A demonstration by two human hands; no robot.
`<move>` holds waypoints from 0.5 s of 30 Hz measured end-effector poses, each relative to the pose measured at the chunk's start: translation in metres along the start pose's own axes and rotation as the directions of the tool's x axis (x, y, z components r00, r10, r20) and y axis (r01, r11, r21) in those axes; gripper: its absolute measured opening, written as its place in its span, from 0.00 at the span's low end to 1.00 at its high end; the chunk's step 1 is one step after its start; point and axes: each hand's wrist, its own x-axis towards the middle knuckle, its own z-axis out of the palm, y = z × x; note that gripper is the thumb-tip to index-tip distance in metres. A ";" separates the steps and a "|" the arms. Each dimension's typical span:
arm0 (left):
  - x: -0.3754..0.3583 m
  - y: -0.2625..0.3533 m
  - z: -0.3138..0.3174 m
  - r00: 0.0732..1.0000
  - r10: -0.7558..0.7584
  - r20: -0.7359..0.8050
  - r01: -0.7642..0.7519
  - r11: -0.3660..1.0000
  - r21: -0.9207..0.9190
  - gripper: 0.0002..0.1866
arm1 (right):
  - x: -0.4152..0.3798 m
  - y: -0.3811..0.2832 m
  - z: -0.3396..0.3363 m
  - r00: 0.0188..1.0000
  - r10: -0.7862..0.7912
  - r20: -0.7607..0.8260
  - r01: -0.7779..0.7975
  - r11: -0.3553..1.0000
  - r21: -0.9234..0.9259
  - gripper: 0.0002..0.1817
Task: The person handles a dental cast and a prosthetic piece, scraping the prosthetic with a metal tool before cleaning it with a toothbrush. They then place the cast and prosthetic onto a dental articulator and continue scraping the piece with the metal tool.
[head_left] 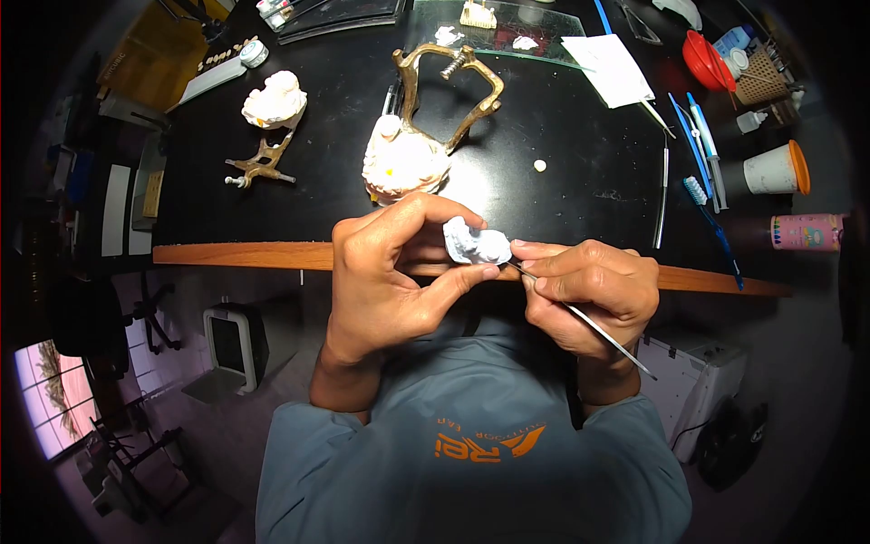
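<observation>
Between the thumb and fingers of my left hand [385, 267] is a small, lumpy white dental cast piece [485, 247], held over the table's front edge. My right hand [594, 295] pinches a slim metal dental carving instrument [603, 337], its working end at the right side of the piece. The instrument's tip is too small to make out, and my right fingertips are beside the piece. Just beyond my left hand, a larger plaster dental cast [406, 165] is attached to a brass articulator frame [497, 91].
At left lie another plaster cast [275, 98] and brass articulator part [263, 165]. A glass plate [544, 36] and white paper [609, 71] are at the back. Rightward are a toothbrush [716, 231], an orange-rimmed cup [775, 170] and a pink can [807, 232]. A wooden edge [245, 256] borders the table.
</observation>
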 end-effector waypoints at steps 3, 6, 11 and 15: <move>0.001 0.003 -0.001 0.998 -0.055 0.026 0.056 0.998 -0.036 0.17 | 0.000 0.000 0.000 1.000 0.000 0.003 0.000 1.000 0.003 0.10; 0.002 0.001 -0.002 0.998 -0.045 0.041 0.047 0.998 -0.049 0.17 | 0.001 -0.001 0.000 1.000 0.000 0.007 0.000 1.000 0.003 0.10; 0.002 0.006 -0.002 0.991 -0.131 0.041 0.133 0.989 -0.060 0.19 | 0.001 0.000 0.000 1.000 -0.010 0.004 0.010 1.000 0.004 0.10; 0.003 0.006 -0.001 0.991 -0.127 0.036 0.129 0.990 -0.058 0.19 | 0.002 -0.001 -0.001 1.000 -0.016 0.007 0.016 1.000 0.000 0.10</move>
